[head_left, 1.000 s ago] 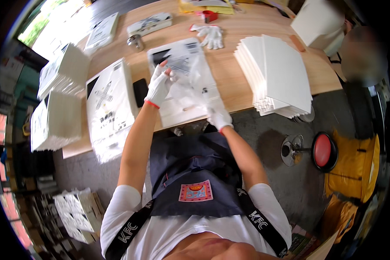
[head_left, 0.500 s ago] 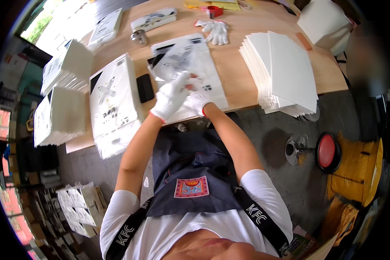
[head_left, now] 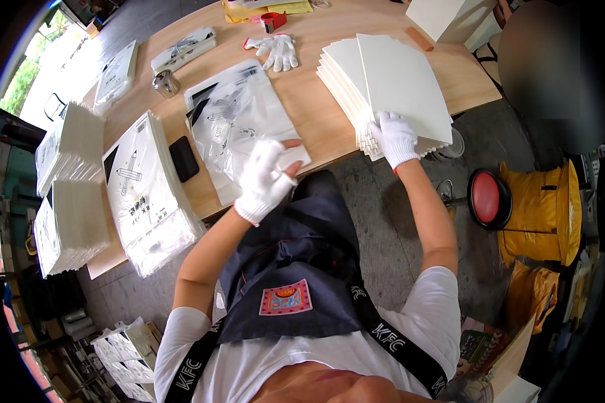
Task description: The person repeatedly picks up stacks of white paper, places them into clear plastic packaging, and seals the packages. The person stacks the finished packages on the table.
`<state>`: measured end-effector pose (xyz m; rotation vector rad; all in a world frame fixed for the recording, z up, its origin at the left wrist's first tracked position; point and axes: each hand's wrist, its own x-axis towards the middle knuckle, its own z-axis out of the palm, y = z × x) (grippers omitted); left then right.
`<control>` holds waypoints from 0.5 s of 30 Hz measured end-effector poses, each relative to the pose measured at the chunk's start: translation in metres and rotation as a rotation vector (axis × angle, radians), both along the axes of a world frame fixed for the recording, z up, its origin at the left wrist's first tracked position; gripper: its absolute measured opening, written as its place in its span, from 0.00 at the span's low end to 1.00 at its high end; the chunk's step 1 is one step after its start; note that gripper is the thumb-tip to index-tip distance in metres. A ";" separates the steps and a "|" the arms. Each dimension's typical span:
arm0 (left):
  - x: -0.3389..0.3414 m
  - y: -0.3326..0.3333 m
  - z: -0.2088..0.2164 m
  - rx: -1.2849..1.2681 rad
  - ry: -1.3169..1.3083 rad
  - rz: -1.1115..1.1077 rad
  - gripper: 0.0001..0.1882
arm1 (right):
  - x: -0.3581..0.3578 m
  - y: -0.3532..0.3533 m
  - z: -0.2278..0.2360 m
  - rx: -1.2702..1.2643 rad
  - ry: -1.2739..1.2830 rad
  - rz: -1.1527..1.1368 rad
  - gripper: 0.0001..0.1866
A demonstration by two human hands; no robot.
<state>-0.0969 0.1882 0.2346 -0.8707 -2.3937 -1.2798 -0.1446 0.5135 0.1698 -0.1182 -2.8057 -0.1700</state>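
My left hand [head_left: 265, 176], in a white knit glove with bare thumb and index fingertips, is over the near end of a clear printed plastic bag [head_left: 225, 134]. Its thumb and index finger are spread apart, with the bag's pale edge beneath them. The bag lies on others like it. To the right, my gloved right hand [head_left: 395, 138] rests on the near edge of a fanned stack of white boards [head_left: 403, 80]. Its fingers lie stretched over the top board; whether the thumb reaches under an edge is hidden.
Left of the bags are a black phone [head_left: 183, 158], a pile of bagged boards [head_left: 138, 174] and upright stacks [head_left: 70, 228]. Farther back sit a metal cup [head_left: 166, 83], a spare glove [head_left: 275, 52] and a red tape dispenser [head_left: 273, 22]. A red-seated stool [head_left: 491, 195] stands right.
My right hand has left the bag beside my left hand and moved right onto the white board stack. My left hand stays near the bag's end. The view has shifted rightward.
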 end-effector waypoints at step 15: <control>-0.029 0.028 -0.052 0.433 -1.375 -0.148 0.22 | 0.129 -0.041 0.043 -1.036 0.044 0.246 0.20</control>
